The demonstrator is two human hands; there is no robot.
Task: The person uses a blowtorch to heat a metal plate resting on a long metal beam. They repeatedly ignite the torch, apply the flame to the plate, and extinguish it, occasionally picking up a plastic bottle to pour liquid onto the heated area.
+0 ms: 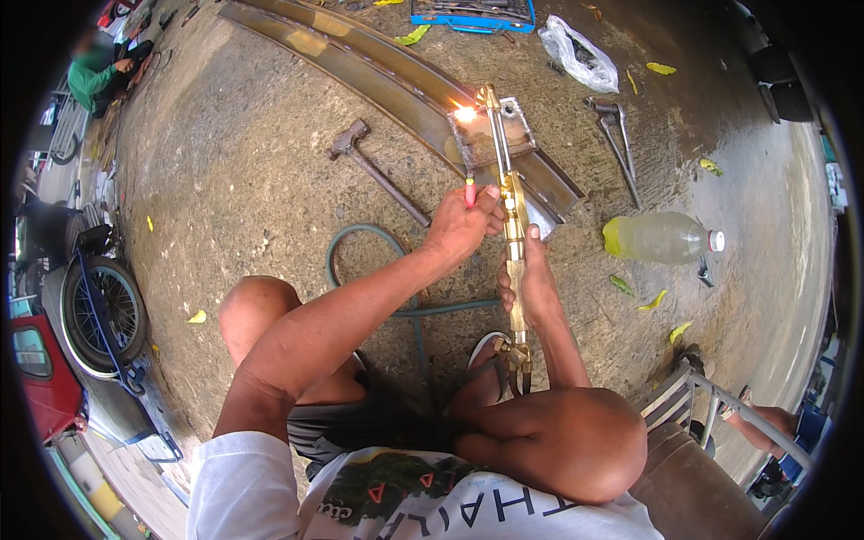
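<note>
A brass cutting torch (516,297) points away from me, and my right hand (538,286) is wrapped round its handle. My left hand (461,225) is closed beside the torch's front part, its fingertips close against the brass. From its fingers sticks up a slim red-handled tool (470,193) with a thin dark end; its exact kind is unclear. Ahead lies a squarish steel plate (495,139) with a hole near one corner, resting on a long rusty steel beam (360,81). Beside the torch head, a bright orange-white glow (465,114) burns at the plate's far left edge.
A hammer (382,175) lies left of the beam, and a green hose (360,229) loops below it. To the right are metal tools (616,139), a bottle of yellowish liquid (661,238) and a plastic bag (580,58). A person in green (90,81) sits far left.
</note>
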